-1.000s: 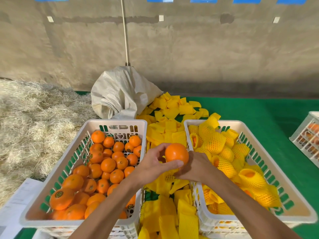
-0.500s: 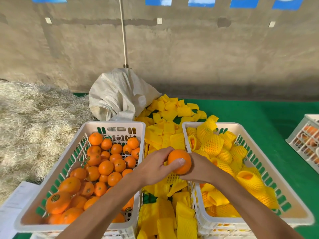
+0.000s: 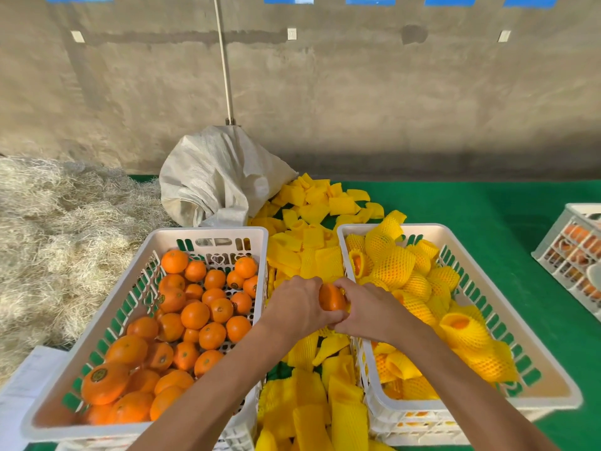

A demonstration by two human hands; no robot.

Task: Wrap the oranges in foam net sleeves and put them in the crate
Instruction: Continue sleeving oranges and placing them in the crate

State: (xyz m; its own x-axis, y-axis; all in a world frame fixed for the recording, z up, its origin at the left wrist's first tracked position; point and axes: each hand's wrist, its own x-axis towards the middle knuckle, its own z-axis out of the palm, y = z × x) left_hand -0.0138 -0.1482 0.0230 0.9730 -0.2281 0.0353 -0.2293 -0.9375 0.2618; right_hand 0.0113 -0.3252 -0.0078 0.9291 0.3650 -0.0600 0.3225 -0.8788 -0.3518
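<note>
- Green matting (image 3: 471, 222) covers the work surface, with a bare grey concrete wall (image 3: 357, 92) rising behind it.
- Both hands meet over the gap between 2 white crates, and 1 orange (image 3: 331, 298) sits between them, only a wedge of its peel showing.
- Left hand (image 3: 297, 307) has its fingers curled over the orange from the left and top, gripping it.
- Right hand (image 3: 369, 309) curls in from the right, its fingers at the fruit; a sliver of yellow foam shows at its fingertips, though how far a sleeve reaches over the orange cannot be told.
- Directly under and beyond the hands lies a strip of loose foam net sleeves (image 3: 312, 242), flat and yellow, filling the gap between the crates and spilling toward the wall.
- Left crate (image 3: 153, 242) holds bare oranges (image 3: 195, 315), piled several deep.
- Right crate (image 3: 549, 382) holds wrapped oranges (image 3: 395, 266) in yellow netting, heaped highest at its far end.
- Behind the sleeves, a pale woven sack (image 3: 218, 177) slumps open against the wall, below a thin pipe (image 3: 224, 60).
- Dry straw (image 3: 55, 229) is heaped to the left.
- White paper (image 3: 22, 385) lies at the near left corner.
- Another white crate (image 3: 572, 255) with fruit inside shows at the right edge.
</note>
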